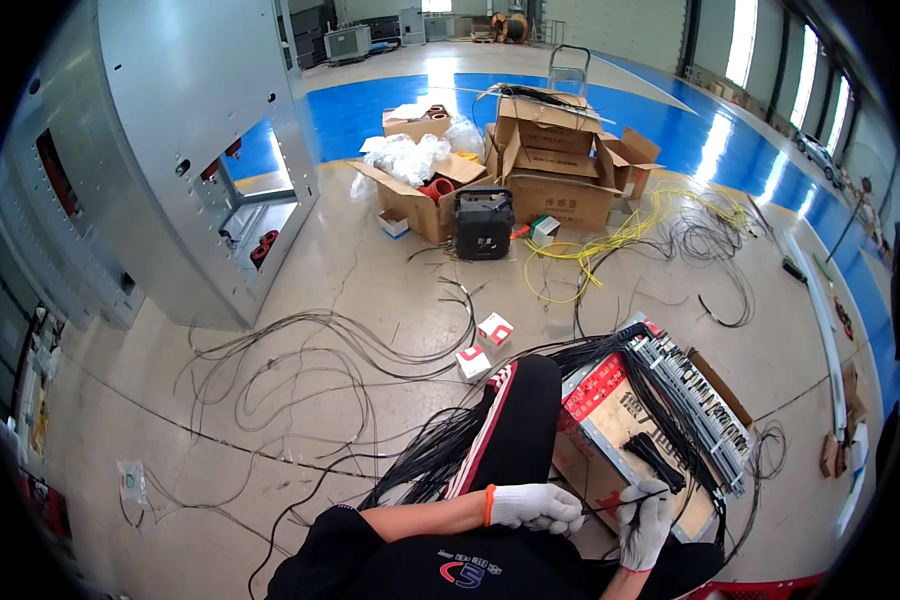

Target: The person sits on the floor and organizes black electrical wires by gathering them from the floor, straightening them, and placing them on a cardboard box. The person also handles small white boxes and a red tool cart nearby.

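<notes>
Both my hands wear white knitted gloves and are close together in front of my torso. My left hand (537,507) is closed, its fingers pinching a thin black cable (600,508). The same cable runs across to my right hand (645,525), which is closed on it near its fingertips. Beside my right hand is a wooden-topped box (610,445) with a red band and dark printing. A tied bundle of black cables (655,460) lies on it. Along its right side sits a row of metal parts (698,405) with many black cables attached.
Loose black cables (320,325) spread over the floor at left, near two small white boxes (473,362). Ahead stand cardboard boxes (555,200), a black case (483,225) and yellow cable (630,235). A tall metal cabinet (185,130) rises at left. Long metal strips (820,330) lie at right.
</notes>
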The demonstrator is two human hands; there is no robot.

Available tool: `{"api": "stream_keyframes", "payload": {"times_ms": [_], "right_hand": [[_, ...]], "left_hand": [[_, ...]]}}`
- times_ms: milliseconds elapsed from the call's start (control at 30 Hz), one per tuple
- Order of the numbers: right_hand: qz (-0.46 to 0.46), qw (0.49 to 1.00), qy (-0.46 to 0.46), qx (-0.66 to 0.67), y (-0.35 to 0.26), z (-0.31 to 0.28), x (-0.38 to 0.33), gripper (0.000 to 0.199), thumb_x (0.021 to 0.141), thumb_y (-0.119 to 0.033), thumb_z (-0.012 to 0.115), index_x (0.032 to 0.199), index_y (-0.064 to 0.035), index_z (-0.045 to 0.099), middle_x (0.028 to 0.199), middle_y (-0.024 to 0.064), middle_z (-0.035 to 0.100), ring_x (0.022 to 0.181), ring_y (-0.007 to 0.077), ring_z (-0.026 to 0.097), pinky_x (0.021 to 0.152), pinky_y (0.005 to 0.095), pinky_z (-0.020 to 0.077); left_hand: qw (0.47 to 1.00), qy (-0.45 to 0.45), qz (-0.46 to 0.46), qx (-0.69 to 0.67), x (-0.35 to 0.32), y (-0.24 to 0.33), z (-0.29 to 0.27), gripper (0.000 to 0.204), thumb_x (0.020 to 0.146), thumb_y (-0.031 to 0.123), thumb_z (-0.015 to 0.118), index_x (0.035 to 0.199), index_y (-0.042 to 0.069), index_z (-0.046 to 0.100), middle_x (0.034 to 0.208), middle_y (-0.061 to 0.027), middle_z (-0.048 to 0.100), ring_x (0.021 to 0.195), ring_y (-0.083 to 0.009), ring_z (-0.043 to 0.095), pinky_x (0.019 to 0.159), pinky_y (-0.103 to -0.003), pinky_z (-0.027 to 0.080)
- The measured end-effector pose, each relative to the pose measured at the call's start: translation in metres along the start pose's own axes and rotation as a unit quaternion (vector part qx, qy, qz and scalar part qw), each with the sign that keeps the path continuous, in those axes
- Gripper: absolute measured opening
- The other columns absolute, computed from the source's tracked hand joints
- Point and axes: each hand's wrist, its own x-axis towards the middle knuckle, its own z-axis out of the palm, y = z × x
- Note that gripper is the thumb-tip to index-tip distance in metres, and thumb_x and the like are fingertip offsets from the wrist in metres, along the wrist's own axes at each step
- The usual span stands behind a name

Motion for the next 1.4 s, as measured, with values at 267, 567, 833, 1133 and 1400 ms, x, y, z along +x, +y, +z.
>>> {"api": "stream_keyframes", "payload": {"times_ms": [267,567,833,1133,1400], "right_hand": [[-0.051,0.980,0.030,-0.189,-0.014,0.006,0.000,0.029,0.105,-0.031,0.044,0.095,-0.0051,0.052,0.067,0.0070,0.062,0.048,0.0061,0.044,0.045,0.0186,0.0332],[-0.061,0.930,0.164,-0.322,-0.001,0.024,0.003,0.012,0.103,-0.014,0.041,0.099,-0.0065,0.049,0.064,0.0012,0.052,0.049,0.0044,0.040,0.045,0.0195,0.0317],[-0.098,0.948,0.238,-0.186,0.012,0.017,0.001,0.010,0.103,-0.015,0.046,0.100,-0.0054,0.048,0.075,0.0040,0.057,0.056,0.0052,0.041,0.052,0.0201,0.0351],[-0.118,0.936,0.312,-0.116,0.005,0.008,0.004,0.019,0.103,-0.017,0.051,0.115,-0.0029,0.051,0.082,0.0016,0.056,0.062,0.0052,0.044,0.057,0.0198,0.0392],[-0.014,0.985,0.174,-0.015,0.035,0.005,0.006,0.008,0.102,-0.008,0.043,0.100,-0.0071,0.050,0.077,-0.0001,0.052,0.058,0.0034,0.041,0.053,0.0177,0.0359]], "left_hand": [[0.992,0.071,0.057,0.088,0.008,-0.021,0.006,0.033,0.101,0.033,0.052,0.088,0.006,0.064,0.066,0.0066,0.054,0.054,-0.0025,0.044,0.051,-0.020,0.034],[0.790,0.308,0.133,0.513,0.000,-0.008,0.030,0.025,0.098,0.031,0.052,0.095,0.008,0.061,0.074,-0.0129,0.065,0.071,-0.0331,0.065,0.065,-0.042,0.051],[0.890,0.250,0.110,0.364,0.005,-0.010,0.024,0.026,0.101,0.026,0.048,0.110,0.006,0.061,0.079,-0.0035,0.065,0.065,-0.0130,0.059,0.063,-0.029,0.049],[0.985,0.104,-0.017,0.139,0.003,-0.024,-0.007,0.020,0.101,0.022,0.049,0.105,0.006,0.060,0.079,0.0029,0.059,0.063,-0.0044,0.049,0.059,-0.021,0.044],[0.952,0.178,0.016,0.247,0.007,-0.026,0.002,0.025,0.102,0.029,0.050,0.099,0.006,0.059,0.074,0.0043,0.057,0.064,-0.0036,0.051,0.060,-0.021,0.045]]}}
